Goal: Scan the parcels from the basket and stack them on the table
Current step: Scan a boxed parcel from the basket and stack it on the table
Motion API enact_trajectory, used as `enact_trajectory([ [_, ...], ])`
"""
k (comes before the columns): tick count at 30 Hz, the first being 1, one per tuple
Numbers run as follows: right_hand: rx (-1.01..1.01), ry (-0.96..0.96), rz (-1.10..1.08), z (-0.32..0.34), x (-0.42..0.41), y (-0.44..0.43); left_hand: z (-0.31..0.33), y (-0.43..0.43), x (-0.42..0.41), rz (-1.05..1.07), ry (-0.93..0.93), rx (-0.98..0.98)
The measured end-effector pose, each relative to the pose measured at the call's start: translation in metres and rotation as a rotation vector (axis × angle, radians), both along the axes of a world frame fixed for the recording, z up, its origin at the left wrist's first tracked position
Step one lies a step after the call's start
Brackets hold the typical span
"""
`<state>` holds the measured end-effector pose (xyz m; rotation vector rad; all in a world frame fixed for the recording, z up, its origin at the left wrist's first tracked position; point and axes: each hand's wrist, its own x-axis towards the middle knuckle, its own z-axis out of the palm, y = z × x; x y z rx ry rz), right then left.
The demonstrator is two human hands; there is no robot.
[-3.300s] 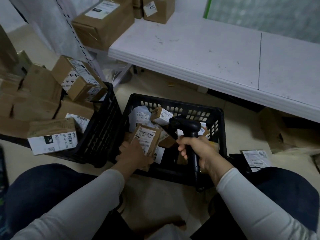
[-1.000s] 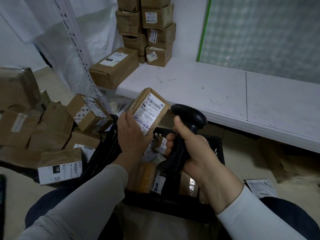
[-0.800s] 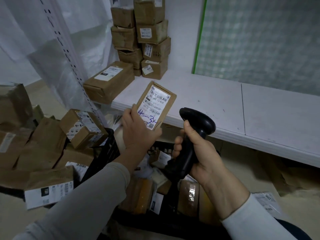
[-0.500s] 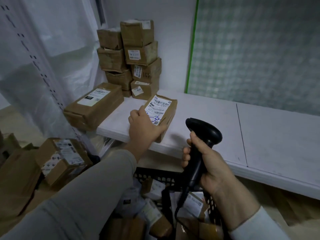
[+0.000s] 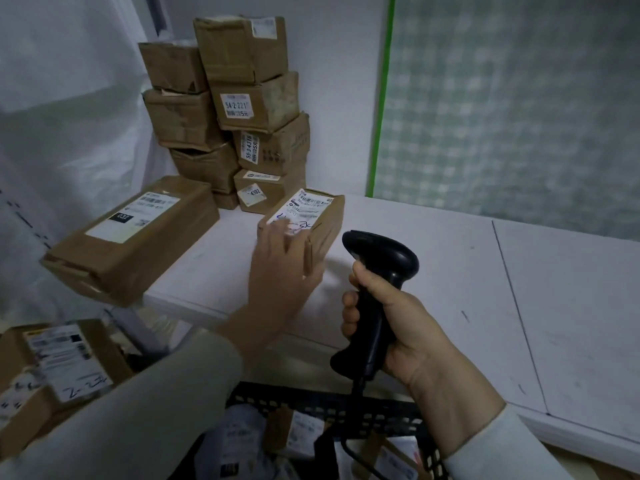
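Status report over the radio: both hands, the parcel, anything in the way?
Left hand touches small parcel, fingers loose. Right hand grips scanner. Parcel flat on table, near box stack. Long box lies to its left.

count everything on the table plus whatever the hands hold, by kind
stacked boxes by the wall: 8
long box overhanging the table edge: 1
small parcel touched by the left hand: 1
scanner gripped in the right hand: 1
total: 11
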<state>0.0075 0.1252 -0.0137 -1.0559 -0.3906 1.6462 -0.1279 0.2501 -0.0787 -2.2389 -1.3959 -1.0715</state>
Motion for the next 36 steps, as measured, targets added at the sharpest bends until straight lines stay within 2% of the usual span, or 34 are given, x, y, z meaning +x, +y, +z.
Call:
enact_trajectory([
  [2,-0.007,0.003,0.008,-0.006,0.0,0.01,-0.016,0.001,-0.009,-0.059,0.127,0.073],
  [3,-0.016,0.004,0.006,-0.008,-0.001,0.014,-0.016,0.007,-0.01,-0.068,0.153,0.043],
  [7,-0.028,0.017,-0.006,-0.013,-0.003,0.03,0.007,0.049,0.007,0.001,0.169,-0.279],
  [13,-0.006,0.028,-0.007,-0.017,0.002,0.04,0.023,0.109,0.044,0.088,0.46,-0.386],
  [15,-0.011,0.036,0.002,-0.019,0.002,0.038,0.027,0.119,0.05,0.083,0.479,-0.517],
  [17,-0.015,0.022,0.016,-0.022,0.001,0.032,0.035,0.117,0.05,0.043,0.409,-0.698],
  [19,-0.008,-0.015,0.049,-0.024,0.0,0.021,0.043,0.102,0.043,-0.022,0.247,-0.766],
  [23,-0.013,-0.105,0.178,-0.035,-0.006,-0.017,0.03,0.031,0.006,-0.086,-0.11,-0.686],
  [27,-0.065,-0.282,0.39,-0.053,-0.02,-0.065,-0.019,-0.061,-0.059,-0.079,-0.443,-0.424],
  [29,-0.104,-0.377,0.487,-0.063,-0.029,-0.085,-0.049,-0.109,-0.086,-0.01,-0.557,-0.449],
  [31,-0.15,-0.45,0.534,-0.073,-0.038,-0.099,-0.082,-0.148,-0.103,0.09,-0.55,-0.641],
  [33,-0.19,-0.487,0.53,-0.083,-0.044,-0.109,-0.115,-0.177,-0.11,0.088,-0.326,-0.941],
  [36,-0.231,-0.519,0.521,-0.095,-0.049,-0.119,-0.172,-0.207,-0.121,-0.079,0.028,-1.477],
])
